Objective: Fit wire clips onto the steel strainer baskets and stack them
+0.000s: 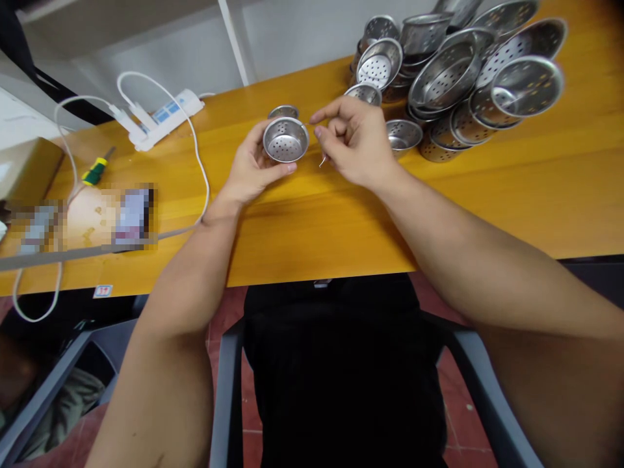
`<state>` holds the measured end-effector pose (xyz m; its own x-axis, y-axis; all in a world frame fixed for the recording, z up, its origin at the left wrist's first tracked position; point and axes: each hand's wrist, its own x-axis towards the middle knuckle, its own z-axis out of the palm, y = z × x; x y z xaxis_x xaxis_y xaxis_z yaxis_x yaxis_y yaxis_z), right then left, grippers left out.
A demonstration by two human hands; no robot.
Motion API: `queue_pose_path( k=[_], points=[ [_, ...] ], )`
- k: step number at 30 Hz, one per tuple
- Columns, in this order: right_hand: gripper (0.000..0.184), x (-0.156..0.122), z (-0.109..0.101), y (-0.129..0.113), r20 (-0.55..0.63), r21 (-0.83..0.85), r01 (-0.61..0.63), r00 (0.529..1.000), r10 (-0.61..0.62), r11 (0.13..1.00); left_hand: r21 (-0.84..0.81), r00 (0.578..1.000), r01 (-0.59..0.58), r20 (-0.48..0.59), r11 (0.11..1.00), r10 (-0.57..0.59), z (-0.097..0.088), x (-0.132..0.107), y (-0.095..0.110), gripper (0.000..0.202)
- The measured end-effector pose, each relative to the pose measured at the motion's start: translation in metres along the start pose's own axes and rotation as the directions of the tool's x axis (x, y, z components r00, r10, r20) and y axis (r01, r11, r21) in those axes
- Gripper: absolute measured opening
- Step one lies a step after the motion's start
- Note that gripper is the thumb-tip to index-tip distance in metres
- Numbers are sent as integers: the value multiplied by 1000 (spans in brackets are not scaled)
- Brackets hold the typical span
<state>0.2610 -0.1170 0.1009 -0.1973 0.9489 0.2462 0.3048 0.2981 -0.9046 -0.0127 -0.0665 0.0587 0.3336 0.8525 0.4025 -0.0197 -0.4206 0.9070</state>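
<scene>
Gripping a round perforated metal cup [286, 146] is the left hand [251, 168]; the right hand [358, 140] is pinching silver wire [322, 162]; a white label [103, 291] is showing red digits.

Thin metal piece [322, 162] mostly hidden by right hand [358, 140], too small to identify. Rear cup [283, 111] partly concealed behind the held perforated cup [286, 144]. Phone-like slab [131, 214] pixelated; cardboard box [36, 172] cut off by left edge.
</scene>
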Motion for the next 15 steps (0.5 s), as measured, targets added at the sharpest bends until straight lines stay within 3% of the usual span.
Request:
queue_pose_path(
  k=[5,11,15],
  points=[
    [51,0,2,-1,7,1,39,999,-39,999,17,997,72,-2,997,-72,6,-3,11,97],
    [72,1,1,4,132,47,-54,990,48,997,30,995,104,5,994,-104,10,-6,20,110],
    [68,0,0,1,45,-23,-49,998,50,999,25,993,114,31,993,-115,8,-6,14,101]
  ],
)
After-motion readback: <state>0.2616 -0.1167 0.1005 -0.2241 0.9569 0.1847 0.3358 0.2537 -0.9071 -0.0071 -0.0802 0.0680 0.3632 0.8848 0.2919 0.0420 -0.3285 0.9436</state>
